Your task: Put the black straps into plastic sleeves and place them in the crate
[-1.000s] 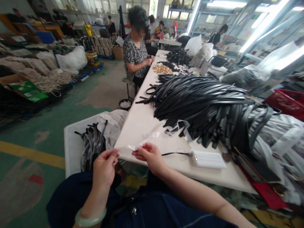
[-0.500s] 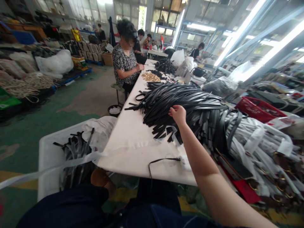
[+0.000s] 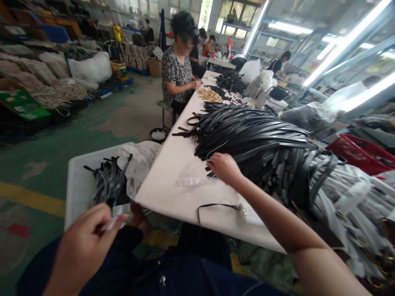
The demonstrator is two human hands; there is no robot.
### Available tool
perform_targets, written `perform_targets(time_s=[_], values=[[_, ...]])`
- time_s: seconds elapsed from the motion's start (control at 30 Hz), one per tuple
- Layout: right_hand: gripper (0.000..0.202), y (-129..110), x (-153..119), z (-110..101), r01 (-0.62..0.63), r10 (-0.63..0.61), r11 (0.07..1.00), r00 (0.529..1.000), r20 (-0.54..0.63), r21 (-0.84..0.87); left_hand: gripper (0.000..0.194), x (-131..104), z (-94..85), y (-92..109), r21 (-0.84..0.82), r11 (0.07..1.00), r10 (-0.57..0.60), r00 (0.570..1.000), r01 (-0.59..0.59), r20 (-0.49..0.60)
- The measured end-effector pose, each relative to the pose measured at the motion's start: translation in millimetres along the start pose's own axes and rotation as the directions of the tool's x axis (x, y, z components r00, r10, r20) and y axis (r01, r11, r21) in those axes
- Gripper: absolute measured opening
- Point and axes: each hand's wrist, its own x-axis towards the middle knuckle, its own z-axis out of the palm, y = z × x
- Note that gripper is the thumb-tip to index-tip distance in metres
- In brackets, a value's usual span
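Note:
My left hand point(image 3: 88, 240) is closed at the lower left, thumb and fingers pinching a whitish translucent strip point(image 3: 121, 210) in front of the white bin. Above the table, my right hand point(image 3: 225, 167) is at the near ends of a big heap of black straps point(image 3: 247, 127). Its fingers are curled together. A thin pale line point(image 3: 219, 149) shows just beyond them; whether the fingers grip it or a strap end is hidden.
A white bin point(image 3: 74, 176) with black straps and white cloth stands left of the white table point(image 3: 166, 181). A black cable point(image 3: 216, 204) lies near the front edge. Farther along sit gold-coloured pieces point(image 3: 210, 95) and a seated co-worker point(image 3: 177, 68). A red basket point(image 3: 361, 154) is at right.
My left hand has come into view with the translucent strip. My right hand has moved down the heap towards the strap ends. The long strip that stretched across the bin no longer shows there.

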Motion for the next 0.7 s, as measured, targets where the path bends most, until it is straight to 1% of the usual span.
perform_targets(time_s=[0.03, 0.07, 0.1, 0.13, 0.17, 0.2, 0.27, 0.33, 0.43, 0.5, 0.53, 0.57, 0.6, 0.63, 0.67, 0.7], values=[[0.023, -26, -13, 11, 0.095, -0.096, 0.995, 0.995, 0.03, 0.042, 0.032, 2, 1.9, 5, -0.012, 0.999, 0.053, 0.996, -0.053, 0.071], [0.025, -51, -23, 21, 0.145, -0.15, 0.985, 0.987, 0.051, 0.09, 0.034, 4, 7.2, 11, -0.04, 0.994, 0.111, 0.984, -0.107, 0.141], [0.024, -72, -29, 30, 0.163, -0.173, 0.976, 0.983, 0.062, 0.145, 0.032, 6, 14.6, 17, -0.079, 0.985, 0.164, 0.967, -0.151, 0.197], [0.023, -88, -32, 36, 0.167, -0.186, 0.96, 0.98, 0.066, 0.223, 0.027, 8, 22.5, 21, -0.12, 0.977, 0.201, 0.953, -0.177, 0.229], [0.02, -100, -31, 40, 0.156, -0.19, 0.933, 0.979, 0.076, 0.325, 0.021, 10, 29.4, 24, -0.158, 0.97, 0.22, 0.942, -0.184, 0.252], [0.017, -108, -26, 41, 0.142, -0.207, 0.882, 0.973, 0.098, 0.45, 0.018, 10, 34.3, 26, -0.184, 0.966, 0.226, 0.938, -0.182, 0.262], [0.012, -111, -13, 40, 0.11, -0.296, 0.712, 0.943, 0.153, 0.694, 0.02, 7, 36.5, 23, -0.191, 0.971, 0.191, 0.949, -0.145, 0.253], [0.01, -106, -1, 34, 0.072, -0.412, 0.536, 0.892, 0.186, 0.841, 0.027, 1, 30.7, 14, -0.169, 0.983, 0.114, 0.97, -0.078, 0.215], [0.012, -97, 5, 25, -0.015, -0.526, 0.317, 0.829, 0.189, 0.948, 0.035, -7, 19.4, -5, -0.185, 0.982, -0.006, 0.986, 0.037, 0.165], [0.019, -96, -1, 21, -0.104, -0.568, 0.18, 0.801, 0.19, 0.978, 0.038, -11, 17.0, -17, -0.266, 0.954, -0.1, 0.985, 0.135, 0.142], [0.023, -97, -7, 19, -0.134, -0.571, 0.138, 0.799, 0.189, 0.981, 0.039, -12, 18.0, -23, -0.336, 0.922, -0.155, 0.978, 0.195, 0.142], [0.028, -99, -12, 17, -0.144, -0.558, 0.119, 0.809, 0.186, 0.982, 0.038, -13, 20.4, -28, -0.426, 0.866, -0.212, 0.963, 0.263, 0.165], [0.031, -101, -18, 15, -0.141, -0.536, 0.122, 0.824, 0.184, 0.983, 0.035, -13, 23.7, -31, -0.529, 0.777, -0.267, 0.94, 0.341, 0.213], [0.032, -103, -24, 13, -0.126, -0.514, 0.142, 0.838, 0.182, 0.982, 0.033, -13, 27.7, -34, -0.629, 0.654, -0.308, 0.907, 0.421, 0.287], [0.033, -105, -30, 11, -0.107, -0.504, 0.178, 0.844, 0.184, 0.978, 0.032, -12, 31.9, -36, -0.707, 0.506, -0.319, 0.869, 0.494, 0.378], [0.033, -106, -35, 7, -0.085, -0.517, 0.228, 0.834, 0.194, 0.97, 0.034, -11, 35.9, -37, -0.757, 0.351, -0.303, 0.832, 0.551, 0.465]])
